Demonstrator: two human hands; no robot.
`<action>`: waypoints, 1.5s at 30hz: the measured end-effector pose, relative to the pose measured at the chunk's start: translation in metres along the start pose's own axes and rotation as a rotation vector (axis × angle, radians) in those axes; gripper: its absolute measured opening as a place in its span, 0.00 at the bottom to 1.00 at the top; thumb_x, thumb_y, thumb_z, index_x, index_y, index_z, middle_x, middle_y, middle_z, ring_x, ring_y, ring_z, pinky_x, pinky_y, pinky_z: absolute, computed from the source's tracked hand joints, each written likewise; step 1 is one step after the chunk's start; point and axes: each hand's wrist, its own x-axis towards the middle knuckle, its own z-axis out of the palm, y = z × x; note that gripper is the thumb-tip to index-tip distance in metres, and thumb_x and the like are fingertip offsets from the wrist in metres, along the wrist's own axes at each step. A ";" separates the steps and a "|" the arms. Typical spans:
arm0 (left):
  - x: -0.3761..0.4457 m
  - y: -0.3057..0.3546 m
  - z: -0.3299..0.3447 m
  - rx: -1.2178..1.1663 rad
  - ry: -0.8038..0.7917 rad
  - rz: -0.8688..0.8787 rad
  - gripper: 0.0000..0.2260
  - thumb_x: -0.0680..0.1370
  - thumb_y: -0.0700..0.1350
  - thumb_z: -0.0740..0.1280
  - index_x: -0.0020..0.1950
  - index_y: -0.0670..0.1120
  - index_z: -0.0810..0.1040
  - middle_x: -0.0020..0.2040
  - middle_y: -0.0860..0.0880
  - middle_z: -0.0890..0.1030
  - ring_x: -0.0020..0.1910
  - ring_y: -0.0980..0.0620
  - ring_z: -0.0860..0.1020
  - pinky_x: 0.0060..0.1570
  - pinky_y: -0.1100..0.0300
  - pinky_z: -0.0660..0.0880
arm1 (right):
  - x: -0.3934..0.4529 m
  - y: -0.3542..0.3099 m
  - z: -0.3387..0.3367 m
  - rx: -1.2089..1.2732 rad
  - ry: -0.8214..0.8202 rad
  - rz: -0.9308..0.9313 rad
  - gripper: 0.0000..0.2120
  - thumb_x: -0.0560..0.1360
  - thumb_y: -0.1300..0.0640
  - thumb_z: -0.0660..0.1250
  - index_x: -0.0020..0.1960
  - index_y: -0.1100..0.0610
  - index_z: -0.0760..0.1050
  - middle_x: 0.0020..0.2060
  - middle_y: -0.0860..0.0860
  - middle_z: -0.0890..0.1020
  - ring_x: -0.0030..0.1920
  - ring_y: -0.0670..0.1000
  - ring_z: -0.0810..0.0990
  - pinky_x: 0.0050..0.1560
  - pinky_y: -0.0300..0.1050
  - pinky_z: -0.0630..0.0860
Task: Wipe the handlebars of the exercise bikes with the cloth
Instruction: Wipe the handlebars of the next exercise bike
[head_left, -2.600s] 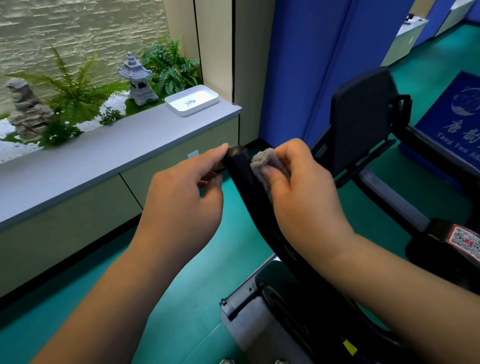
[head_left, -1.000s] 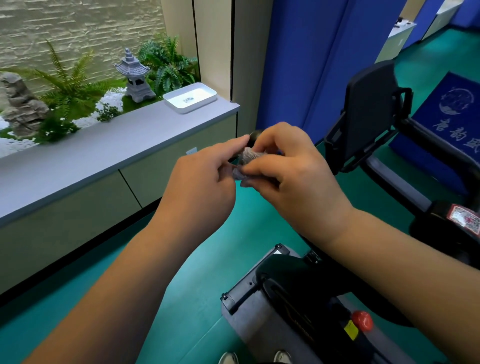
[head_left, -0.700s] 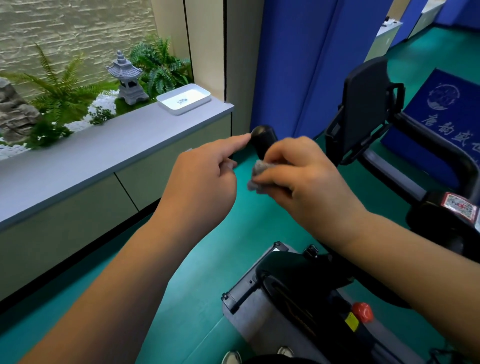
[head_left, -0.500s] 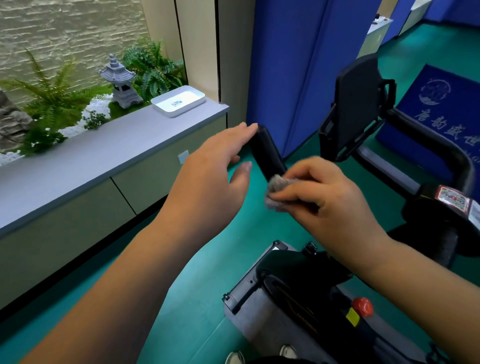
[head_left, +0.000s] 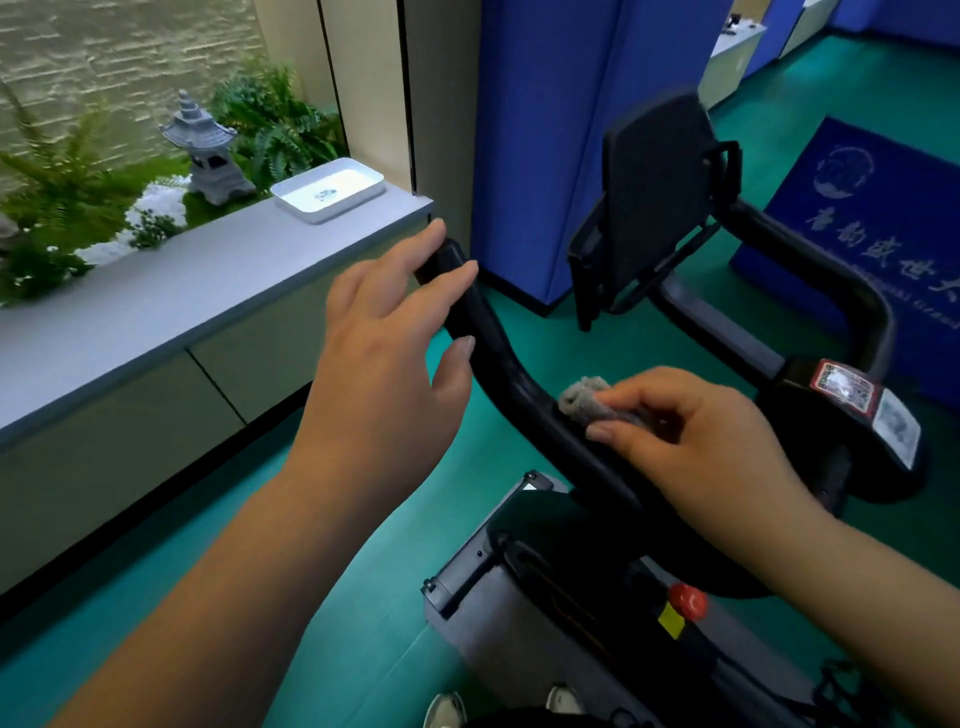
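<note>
A black exercise bike stands in front of me. Its left handlebar (head_left: 498, 364) runs from an upper tip down toward the stem. My right hand (head_left: 696, 441) presses a small grey cloth (head_left: 587, 402) against the middle of that bar, thumb and fingers pinched on the cloth. My left hand (head_left: 384, 353) hovers at the bar's upper end with its fingers spread, fingertips touching the tip without closing around it. The right handlebar (head_left: 831, 280) curves behind the black console holder (head_left: 654, 192).
A grey counter (head_left: 156, 301) with a white tray (head_left: 327, 189) runs along the left, plants and a stone lantern (head_left: 202, 148) behind it. Blue partitions (head_left: 540, 130) stand ahead. The bike's body with a red knob (head_left: 688, 600) is below, on green floor (head_left: 363, 597).
My right hand has slid the cloth down the left handlebar from its tip toward the middle. My left hand has opened and stayed near the tip.
</note>
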 end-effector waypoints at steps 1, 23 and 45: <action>-0.001 0.002 0.002 -0.001 0.012 -0.014 0.21 0.75 0.41 0.70 0.68 0.48 0.74 0.72 0.51 0.67 0.69 0.44 0.65 0.66 0.72 0.51 | -0.001 0.002 -0.003 0.032 0.005 0.039 0.12 0.67 0.59 0.76 0.39 0.43 0.79 0.39 0.41 0.81 0.43 0.36 0.79 0.46 0.23 0.68; -0.017 0.023 0.003 0.054 0.026 -0.132 0.23 0.75 0.34 0.63 0.69 0.48 0.72 0.75 0.53 0.64 0.71 0.51 0.64 0.68 0.67 0.57 | 0.028 0.006 0.014 0.316 -0.120 0.113 0.07 0.70 0.59 0.74 0.36 0.51 0.79 0.33 0.45 0.83 0.33 0.38 0.77 0.39 0.31 0.72; -0.010 0.018 -0.002 0.042 0.041 -0.101 0.21 0.75 0.32 0.64 0.66 0.46 0.76 0.71 0.52 0.69 0.69 0.51 0.67 0.67 0.71 0.57 | 0.059 -0.008 0.024 0.718 -0.344 0.549 0.08 0.77 0.60 0.67 0.39 0.54 0.73 0.26 0.51 0.80 0.24 0.46 0.77 0.26 0.37 0.75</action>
